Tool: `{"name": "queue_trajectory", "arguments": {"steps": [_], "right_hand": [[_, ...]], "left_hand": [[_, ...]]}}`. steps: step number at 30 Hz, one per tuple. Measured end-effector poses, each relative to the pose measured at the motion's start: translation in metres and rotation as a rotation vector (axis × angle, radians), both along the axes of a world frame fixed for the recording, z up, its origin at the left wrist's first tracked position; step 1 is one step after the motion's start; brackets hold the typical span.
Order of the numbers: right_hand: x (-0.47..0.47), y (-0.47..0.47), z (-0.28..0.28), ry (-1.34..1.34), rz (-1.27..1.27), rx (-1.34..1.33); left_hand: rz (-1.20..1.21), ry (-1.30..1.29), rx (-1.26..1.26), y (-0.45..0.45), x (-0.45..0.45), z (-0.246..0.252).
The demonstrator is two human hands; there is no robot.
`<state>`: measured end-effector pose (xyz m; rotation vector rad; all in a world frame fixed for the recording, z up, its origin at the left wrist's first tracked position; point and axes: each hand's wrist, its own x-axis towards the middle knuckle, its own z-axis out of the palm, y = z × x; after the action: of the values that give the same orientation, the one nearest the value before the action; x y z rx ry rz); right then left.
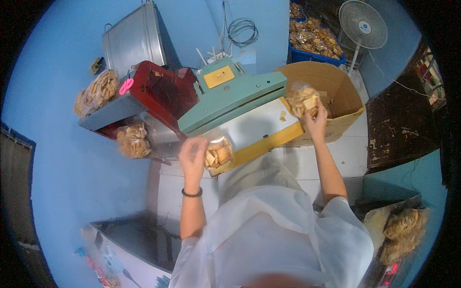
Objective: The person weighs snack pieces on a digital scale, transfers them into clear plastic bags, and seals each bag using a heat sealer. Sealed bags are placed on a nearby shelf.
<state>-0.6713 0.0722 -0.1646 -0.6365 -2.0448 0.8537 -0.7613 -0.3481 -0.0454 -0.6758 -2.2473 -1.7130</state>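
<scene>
My left hand (192, 156) pinches the edge of a clear plastic bag of crackers (219, 153), at the near left end of the sealer's white work surface (252, 124). In my right hand (317, 122) is a second clear bag of crackers (301, 99), slightly blurred. That bag is beside the right end of the surface, at the near left rim of an open cardboard box (347, 113). Between and beyond my hands stands the green body of a bag sealing machine (234, 99), with a dark slot along its front.
Bagged crackers (99, 91) and pink-handled scissors (126, 86) lie on a shelf at left, with more bags (135, 140) below. A blue crate (313, 55) of bags and a pedestal fan (362, 28) stand behind the box. More bags (405, 234) rest at lower right.
</scene>
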Motion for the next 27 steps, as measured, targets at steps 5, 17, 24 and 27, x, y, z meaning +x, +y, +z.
{"name": "queue_trajectory", "arguments": {"steps": [5, 17, 24, 27], "right_hand": [[-0.058, 0.017, 0.01, -0.089, 0.093, -0.227], [-0.075, -0.204, 0.101, -0.11, 1.046, 0.039], [-0.09, -0.218, 0.095, -0.171, 1.136, -0.316], [-0.11, -0.231, 0.077, -0.214, 1.106, -0.725]], "left_hand": [[-0.115, 0.088, -0.111, 0.021, -0.026, -0.015], [-0.077, 0.029, -0.017, 0.007, -0.017, -0.03], [-0.023, -0.133, 0.014, -0.02, -0.009, -0.037], [-0.074, -0.375, 0.23, -0.022, -0.028, -0.051]]}}
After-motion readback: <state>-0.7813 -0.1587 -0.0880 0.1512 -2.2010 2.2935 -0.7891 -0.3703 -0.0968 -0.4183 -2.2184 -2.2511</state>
